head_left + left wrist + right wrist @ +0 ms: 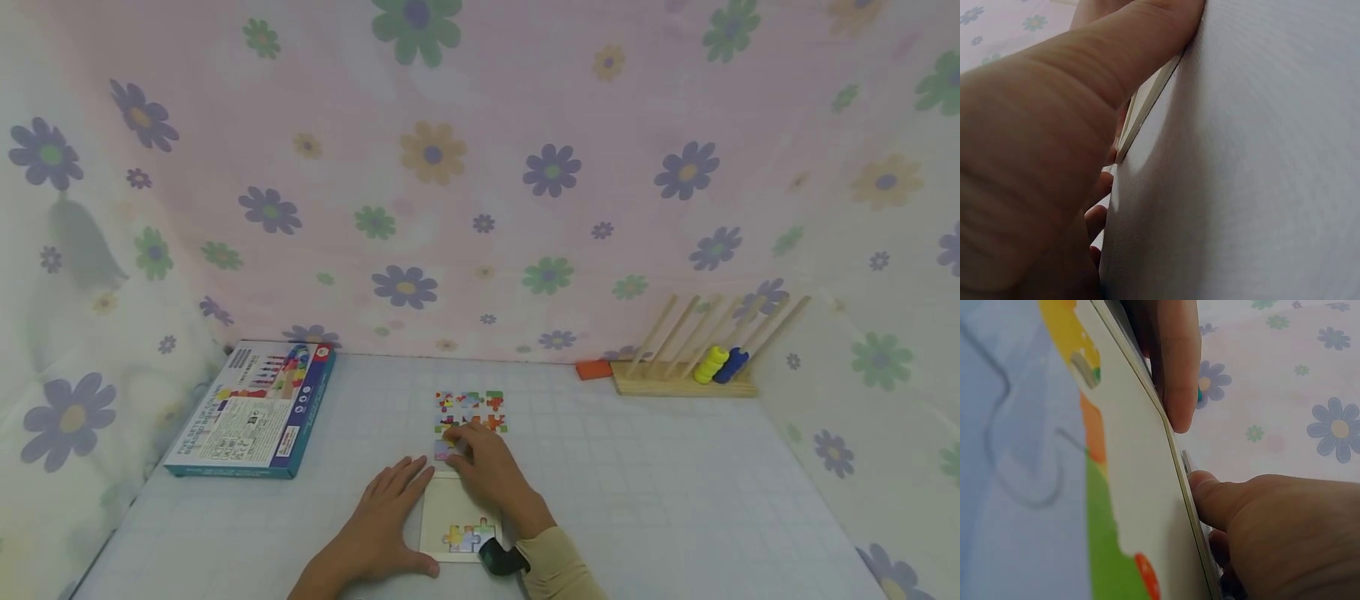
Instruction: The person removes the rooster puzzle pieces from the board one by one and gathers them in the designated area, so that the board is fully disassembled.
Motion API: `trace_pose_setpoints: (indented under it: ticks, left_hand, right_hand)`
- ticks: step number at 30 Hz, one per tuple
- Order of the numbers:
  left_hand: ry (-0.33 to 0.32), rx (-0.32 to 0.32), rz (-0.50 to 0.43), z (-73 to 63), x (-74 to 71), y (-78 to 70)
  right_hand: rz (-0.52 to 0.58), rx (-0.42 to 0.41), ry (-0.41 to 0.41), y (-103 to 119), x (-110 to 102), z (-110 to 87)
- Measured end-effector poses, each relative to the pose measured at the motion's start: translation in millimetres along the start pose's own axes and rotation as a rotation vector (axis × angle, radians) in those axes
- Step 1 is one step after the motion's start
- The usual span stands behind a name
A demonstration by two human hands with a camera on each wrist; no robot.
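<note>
A pale puzzle board [456, 505] lies at the front of the table, with a few joined pieces [468, 537] at its lower right. My left hand [378, 518] rests along its left side, fingers spread and thumb at the lower corner. In the left wrist view, the thumb covers much of the board's edge [1150, 100]. Behind the board are several colourful loose puzzle pieces [470, 400] in rows. Over their front row, my right hand [491, 471] pinches a puzzle piece [442, 451] between curled fingers and thumb, partly covering it. The right wrist view shows thumb and finger beyond the board [1141, 475].
On the left lies a flat toy box [251, 412]. A wooden rack [682, 385] with upright rods stands at the back right, carrying yellow beads [710, 365] and blue beads [731, 367]. An orange-red block [594, 370] lies beside it. Flowered cloth [480, 167] encloses the table.
</note>
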State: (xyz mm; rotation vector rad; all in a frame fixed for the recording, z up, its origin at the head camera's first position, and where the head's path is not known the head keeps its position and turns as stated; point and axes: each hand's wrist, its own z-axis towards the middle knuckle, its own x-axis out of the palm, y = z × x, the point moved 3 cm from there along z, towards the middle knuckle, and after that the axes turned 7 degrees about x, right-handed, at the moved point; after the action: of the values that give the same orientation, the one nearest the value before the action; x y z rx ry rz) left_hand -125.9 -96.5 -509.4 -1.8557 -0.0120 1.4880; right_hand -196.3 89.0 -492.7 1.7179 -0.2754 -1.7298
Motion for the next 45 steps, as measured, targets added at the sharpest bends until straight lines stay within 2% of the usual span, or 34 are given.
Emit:
trace_pose_setpoints:
  ticks: [21,39,45]
  left_hand:
    - [0.015,-0.029,-0.007,1.6,1.2,1.8]
    - [0.016,-0.029,-0.023,0.4,-0.6,-2.0]
    - [0.024,-0.038,-0.037,-0.5,-1.1,-3.8]
  right_hand:
    - [-0.012,0.036,0.006,-3.9,5.1,0.4]
    - [-0.021,0.032,-0.011,-2.9,3.2,-1.7]
    - [-0.020,0.001,-0.016,-3.7,3.2,-3.1]
